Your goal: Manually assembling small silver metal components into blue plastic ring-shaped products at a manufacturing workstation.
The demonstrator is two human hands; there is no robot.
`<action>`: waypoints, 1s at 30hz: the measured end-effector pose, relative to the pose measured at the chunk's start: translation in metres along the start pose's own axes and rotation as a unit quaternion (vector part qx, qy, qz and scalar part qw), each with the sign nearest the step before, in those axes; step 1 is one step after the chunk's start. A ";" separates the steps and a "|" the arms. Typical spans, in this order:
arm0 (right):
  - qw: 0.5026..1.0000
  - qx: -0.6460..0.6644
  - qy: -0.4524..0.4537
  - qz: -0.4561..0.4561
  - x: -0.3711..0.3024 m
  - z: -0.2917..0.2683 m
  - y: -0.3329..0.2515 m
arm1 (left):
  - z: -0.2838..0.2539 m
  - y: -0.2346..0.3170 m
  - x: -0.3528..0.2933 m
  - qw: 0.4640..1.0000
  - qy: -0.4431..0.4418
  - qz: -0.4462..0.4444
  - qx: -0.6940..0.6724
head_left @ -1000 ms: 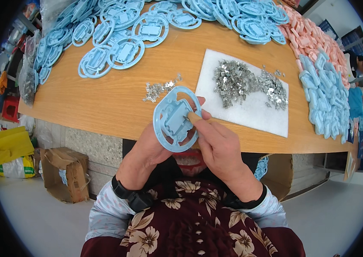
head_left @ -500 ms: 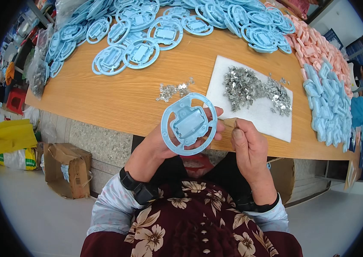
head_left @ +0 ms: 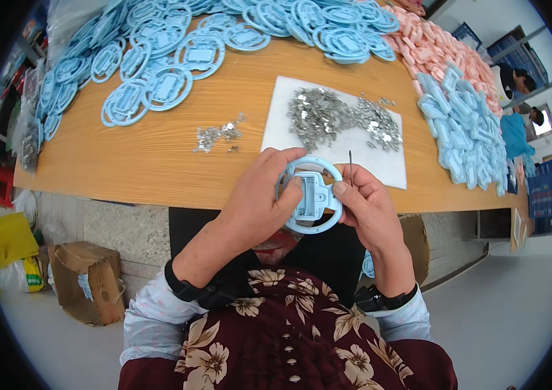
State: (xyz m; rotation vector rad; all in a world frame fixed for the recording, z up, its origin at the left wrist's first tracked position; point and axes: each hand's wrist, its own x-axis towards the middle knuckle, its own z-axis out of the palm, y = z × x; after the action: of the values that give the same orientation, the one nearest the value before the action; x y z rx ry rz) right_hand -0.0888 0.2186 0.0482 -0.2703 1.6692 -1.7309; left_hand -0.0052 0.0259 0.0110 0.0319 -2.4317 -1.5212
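Both hands hold one light blue round plastic part (head_left: 309,195), a ring with a squarish middle piece, just above the near edge of the wooden table (head_left: 159,149). My left hand (head_left: 259,195) wraps the ring's left side from behind. My right hand (head_left: 365,205) pinches its right side with the thumb on the middle piece, and a thin metal pin (head_left: 350,166) sticks up from those fingers. Just beyond lies a white sheet (head_left: 367,162) carrying a heap of small shiny metal pieces (head_left: 328,117).
A smaller scatter of metal pieces (head_left: 220,135) lies left of the sheet. Several blue ring parts (head_left: 159,71) cover the far left and back, pink parts (head_left: 438,49) and blue parts (head_left: 471,130) the right. A cardboard box (head_left: 87,279) stands on the floor. Other people (head_left: 516,78) sit at far right.
The blue ring has come down and turned from standing up in front of the table to lying lower between both hands. My right hand has closed in on its right side.
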 end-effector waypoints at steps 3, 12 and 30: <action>1.000 0.017 0.008 0.008 -0.007 -0.024 0.012 | 0.005 0.005 0.000 0.994 -0.033 -0.048 -0.091; 0.983 0.021 0.179 0.021 -0.101 -0.143 0.052 | -0.018 0.005 0.003 0.998 0.006 -0.027 -0.056; 0.874 -0.254 0.356 -0.210 -0.079 -0.221 0.090 | -0.181 -0.091 0.046 0.868 0.110 0.000 0.484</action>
State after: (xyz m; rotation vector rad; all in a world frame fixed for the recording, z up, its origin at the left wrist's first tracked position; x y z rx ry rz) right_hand -0.1322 0.4484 -0.0436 -0.2609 2.7915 -1.7748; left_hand -0.0178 -0.1817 0.0147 0.3708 -2.6990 -0.1363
